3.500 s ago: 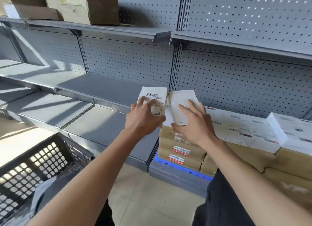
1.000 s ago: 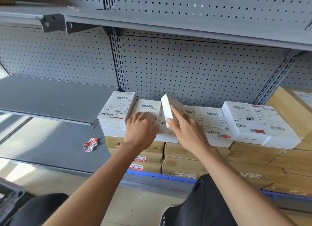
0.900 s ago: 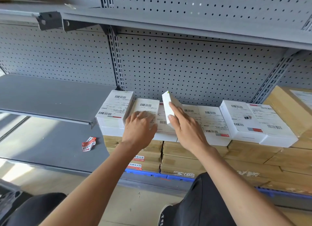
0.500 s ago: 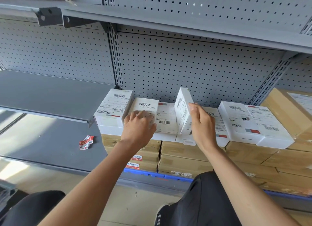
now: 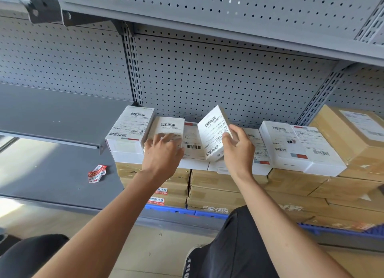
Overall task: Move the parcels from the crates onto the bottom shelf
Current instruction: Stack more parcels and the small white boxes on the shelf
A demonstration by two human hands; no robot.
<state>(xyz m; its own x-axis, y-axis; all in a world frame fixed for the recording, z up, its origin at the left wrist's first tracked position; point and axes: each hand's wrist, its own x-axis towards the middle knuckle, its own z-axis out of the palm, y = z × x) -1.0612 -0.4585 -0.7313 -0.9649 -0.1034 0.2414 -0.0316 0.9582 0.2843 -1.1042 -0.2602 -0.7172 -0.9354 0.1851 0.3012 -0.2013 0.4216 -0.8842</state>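
Head view, single frame. Landmark: the row of white parcels (image 5: 207,151) lying flat on stacked brown cartons (image 5: 228,186).

- Tilted white parcel (image 5: 213,132): held up on edge above the middle of the row, barcode label facing left, lower edge touching or just over the flat parcels beneath; which, cannot be told.
- Right hand (image 5: 238,151): at the right side of the tilted parcel, fingers and thumb curled round its right edge, gripping it.
- Left hand (image 5: 162,153): left of the tilted parcel, palm down, fingers straight and spread, resting on a flat white parcel (image 5: 169,126) in the row; nothing clasped.
- Thicker white parcel (image 5: 128,132): at the row's left end, just beside the left hand, label up.
- Two more white parcels (image 5: 299,144): at the row's right end, side by side, labels up.
- Large brown carton (image 5: 349,132): right of the row, tilted.
- Bottom shelf (image 5: 52,174): grey deck left of the row; on it a crumpled red and white label (image 5: 96,173), well apart from the parcels.
- Blue pallet edge (image 5: 176,210): under the brown cartons.
- Pegboard back panel (image 5: 207,78): behind the row.
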